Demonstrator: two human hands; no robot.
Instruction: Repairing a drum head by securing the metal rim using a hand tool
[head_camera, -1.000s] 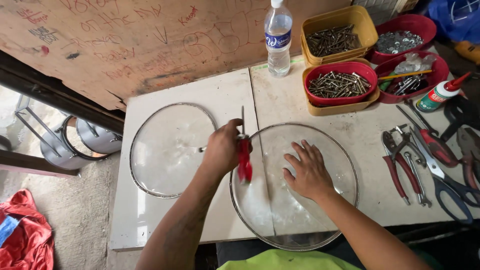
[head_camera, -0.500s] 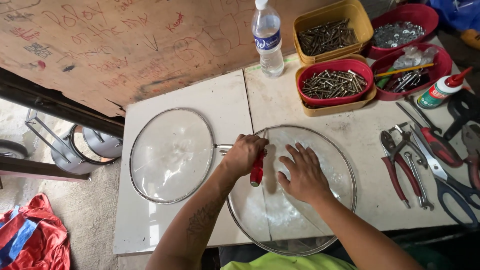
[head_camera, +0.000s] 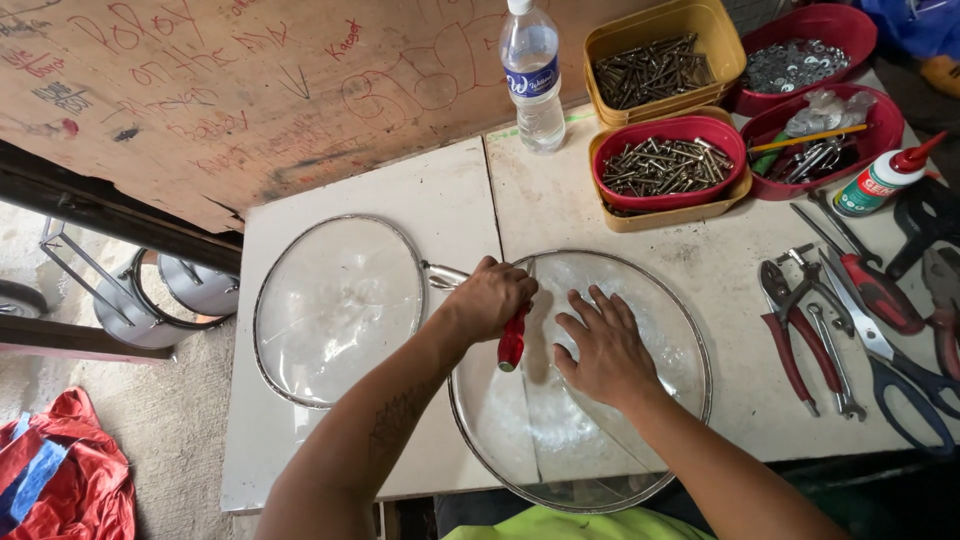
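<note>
Clearly, the left hand (head_camera: 495, 298) is gripping a red-handled screwdriver (head_camera: 513, 338), fingers wrapped tight, while the right hand (head_camera: 605, 345) is pressing flat, fingers spread wide, on the glass lid (head_camera: 660, 300) beneath them on the worktop (head_camera: 700, 265). A slipping tip could probably scratch or crack the glass.

Scribbled board wall (head_camera: 250, 90) behind white tiled worktop (head_camera: 330, 470) — grey concrete floor (head_camera: 150, 420), daylight.
</note>
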